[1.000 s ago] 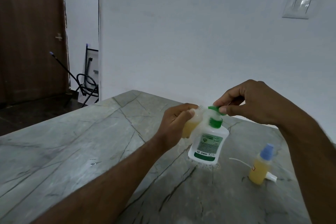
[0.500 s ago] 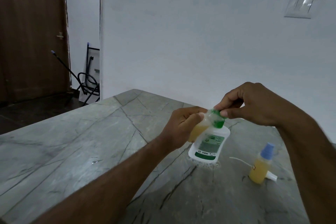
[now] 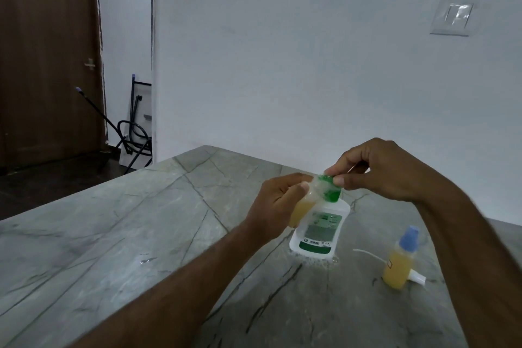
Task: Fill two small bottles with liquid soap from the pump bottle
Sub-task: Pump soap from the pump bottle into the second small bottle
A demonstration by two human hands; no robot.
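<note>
Soap in the pump bottle (image 3: 320, 230) was what I was working with; the white, flat-sided plastic bottle stood toward the far right part of the grey veined stone table (image 3: 118, 234). My right hand (image 3: 375, 169) pinched its green pump head (image 3: 330, 189), and I judged short, gentle presses best, nozzle kept at the mouth. My left hand (image 3: 278, 203) gripped the small translucent bottle (image 3: 300, 207), partly amber, against the pump. A blue-capped small bottle (image 3: 399, 261), nearly full, stood near the right edge.
</note>
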